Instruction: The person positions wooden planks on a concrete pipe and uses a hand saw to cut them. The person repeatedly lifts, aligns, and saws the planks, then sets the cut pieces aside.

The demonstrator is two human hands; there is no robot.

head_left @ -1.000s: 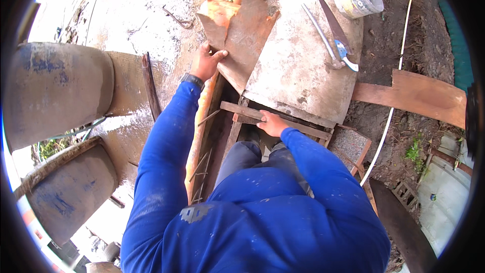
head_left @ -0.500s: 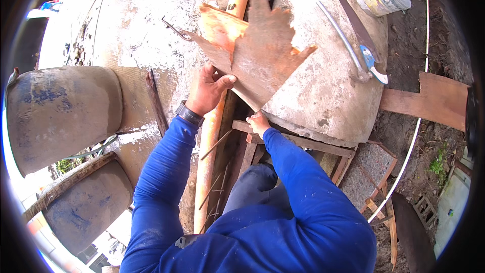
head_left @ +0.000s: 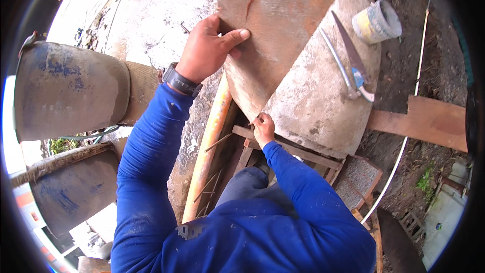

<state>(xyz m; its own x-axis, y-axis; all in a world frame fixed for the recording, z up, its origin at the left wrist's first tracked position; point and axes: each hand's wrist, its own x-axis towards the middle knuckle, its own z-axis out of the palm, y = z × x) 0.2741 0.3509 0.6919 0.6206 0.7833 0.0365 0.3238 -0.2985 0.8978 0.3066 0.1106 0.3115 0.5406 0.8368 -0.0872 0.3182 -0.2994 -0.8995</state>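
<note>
My left hand grips the left edge of a worn brown plywood sheet, its thumb on the face and the fingers behind. A long crack runs down the sheet from its upper part. Down at the narrow lower corner of the plywood, my right hand pinches the edge between thumb and fingers. The sheet stands tilted up over a rough concrete slab, and its top runs out of view. To the right on the slab lie a handsaw with a blue and white handle and a metal hammer.
A stained bucket stands beyond the saw. An orange-stained pipe runs beside my left forearm. Large grey containers occupy the left. A wooden frame is before my legs, and a brown board lies at right.
The plywood has swung up and come nearer, turning so its broad face shows. My left hand has risen with it. My right hand stays at the lower corner.
</note>
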